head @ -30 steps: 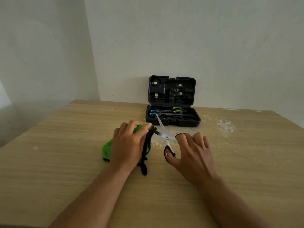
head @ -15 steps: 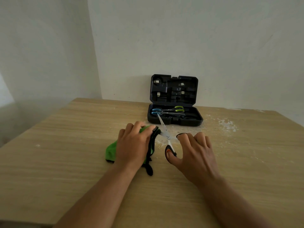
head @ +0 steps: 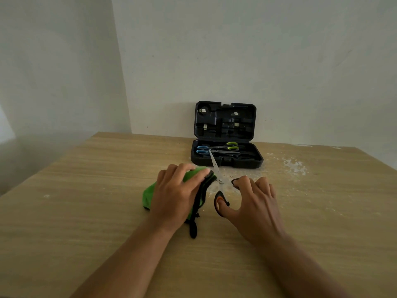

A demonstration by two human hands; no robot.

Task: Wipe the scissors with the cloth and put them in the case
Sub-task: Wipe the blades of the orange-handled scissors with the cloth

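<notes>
Scissors [head: 219, 179] with black-and-orange handles lie spread open on the worktop [head: 86, 211], one blade pointing toward the case [head: 226, 157], the other hidden under the green cloth [head: 193, 175]. The right hand [head: 251, 203] grasps them by the handles, thumb through the nearer loop and a finger hooked in the farther one. The left hand [head: 178, 194] grips the cloth and presses it over the covered blade.

With the blades splayed, a quick stroke along the edge could probably cut through the cloth into the fingers, and the free tip might catch the case's front wall, which sits just beyond it.

Inside the case, a blue-handled pair [head: 203, 149] and a green-handled pair [head: 232, 146] already take up part of the tray, so room for a third looks tight. White crumbs [head: 294, 166] are scattered on the worktop to the right of the case.
</notes>
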